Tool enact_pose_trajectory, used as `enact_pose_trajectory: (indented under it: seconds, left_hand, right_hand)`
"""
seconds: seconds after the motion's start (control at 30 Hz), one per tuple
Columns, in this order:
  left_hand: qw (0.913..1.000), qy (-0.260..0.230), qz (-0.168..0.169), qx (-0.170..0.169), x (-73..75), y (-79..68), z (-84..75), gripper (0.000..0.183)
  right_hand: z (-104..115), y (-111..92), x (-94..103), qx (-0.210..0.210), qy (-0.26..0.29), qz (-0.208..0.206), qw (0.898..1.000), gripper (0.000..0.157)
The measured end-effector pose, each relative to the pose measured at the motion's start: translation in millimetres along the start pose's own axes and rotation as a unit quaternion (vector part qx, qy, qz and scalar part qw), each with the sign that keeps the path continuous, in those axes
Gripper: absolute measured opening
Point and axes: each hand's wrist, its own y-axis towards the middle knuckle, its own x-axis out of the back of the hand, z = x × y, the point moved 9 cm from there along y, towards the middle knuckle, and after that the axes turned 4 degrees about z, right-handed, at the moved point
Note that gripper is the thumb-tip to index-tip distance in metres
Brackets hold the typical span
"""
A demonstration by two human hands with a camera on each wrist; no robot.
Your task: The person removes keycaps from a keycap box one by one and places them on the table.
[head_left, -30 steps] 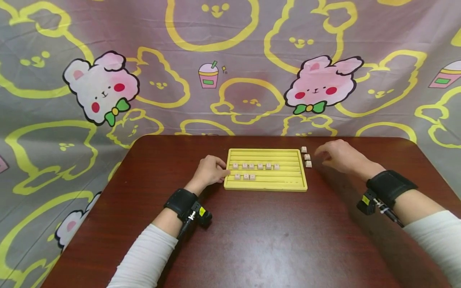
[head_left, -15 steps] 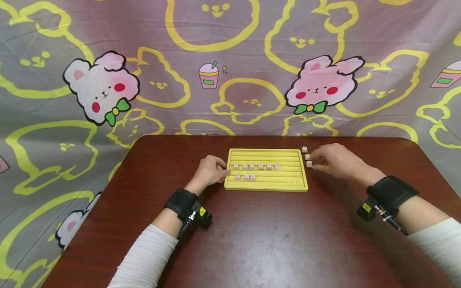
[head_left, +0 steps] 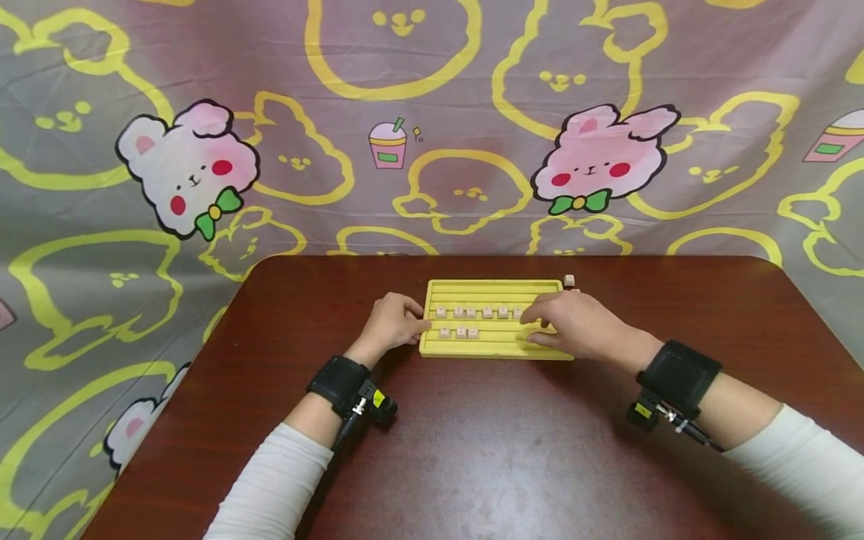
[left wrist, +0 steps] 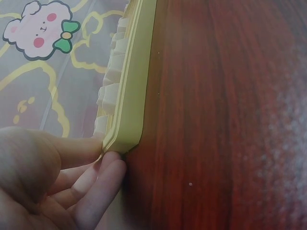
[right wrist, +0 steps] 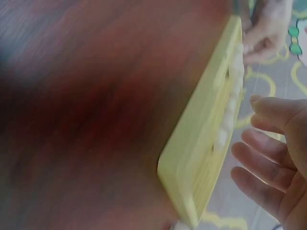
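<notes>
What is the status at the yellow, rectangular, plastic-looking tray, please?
Left hand grips left edge of tray. Right hand over tray's right side, grip unclear. Small, whitish, blocky tiles aboard in two rows. Right hand blocks head view of tray's right end.

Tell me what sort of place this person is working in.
Probably an indoor recording setup: a cartoon-print fabric backdrop stands directly behind a brown wood-look table, and the person wears a strapped-on camera at each wrist.
</notes>
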Motion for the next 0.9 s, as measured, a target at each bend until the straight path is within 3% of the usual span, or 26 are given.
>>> enact_pose_trajectory:
  seconds: [0.3,0.6,0.9]
  left_hand:
    - [1.0,0.005,0.001,0.003,-0.6,-0.2,2.1,0.031]
    - [1.0,0.006,-0.003,0.004,0.1,0.2,1.6,0.031]
    - [1.0,0.009,-0.003,-0.003,0.0,0.5,-1.6,0.03]
  right_hand:
    - [31.4,21.8,-14.9,0.031,-0.019,-0.033,0.999,0.025]
    - [34.7,32.3,-23.1,0.016,-0.021,-0.052,0.998,0.027]
    - [29.7,38.4,-31.6,0.003,-0.01,-0.042,0.999,0.03]
